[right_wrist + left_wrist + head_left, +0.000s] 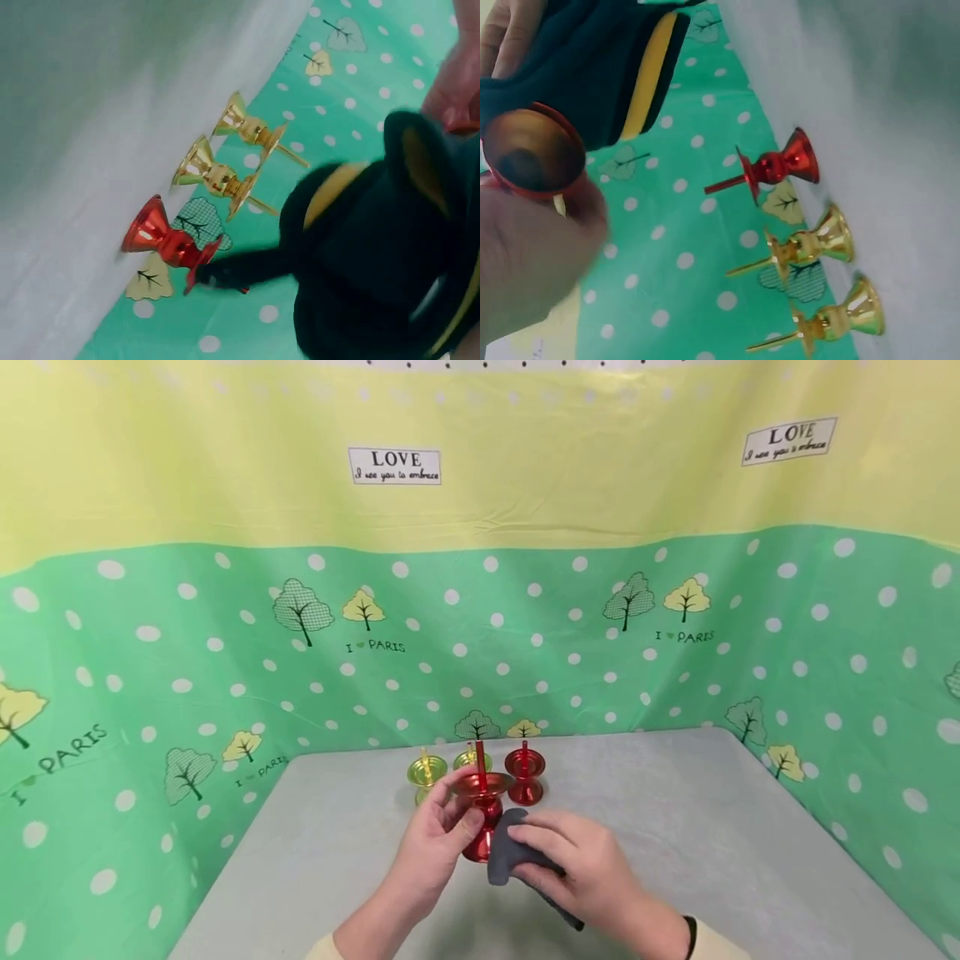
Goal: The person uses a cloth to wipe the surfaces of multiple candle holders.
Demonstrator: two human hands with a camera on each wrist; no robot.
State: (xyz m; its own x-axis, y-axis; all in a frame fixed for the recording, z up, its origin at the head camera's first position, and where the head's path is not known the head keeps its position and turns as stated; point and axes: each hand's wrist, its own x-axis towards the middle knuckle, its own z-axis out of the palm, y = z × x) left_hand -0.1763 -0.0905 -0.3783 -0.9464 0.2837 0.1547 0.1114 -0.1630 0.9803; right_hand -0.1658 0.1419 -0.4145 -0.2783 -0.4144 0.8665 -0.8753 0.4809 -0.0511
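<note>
My left hand (427,852) grips a shiny red candle holder (486,814) by its stem and dish, with its thin spike pointing up. In the left wrist view, the hollow base of this candle holder (536,154) faces the camera. A dark grey cloth (507,852) is bunched in my right hand (592,864), its folds against or just beside the holder's foot. From the left wrist the cloth (570,67) shows a yellow stripe. In the right wrist view the cloth (367,247) hides most of the held candle holder.
Behind the hands stand another red candle holder (525,772) and two gold ones, the left gold holder (426,771) and the partly covered gold holder (474,761). All are on a grey table (675,827). A green and yellow printed curtain (525,635) encloses the back and sides.
</note>
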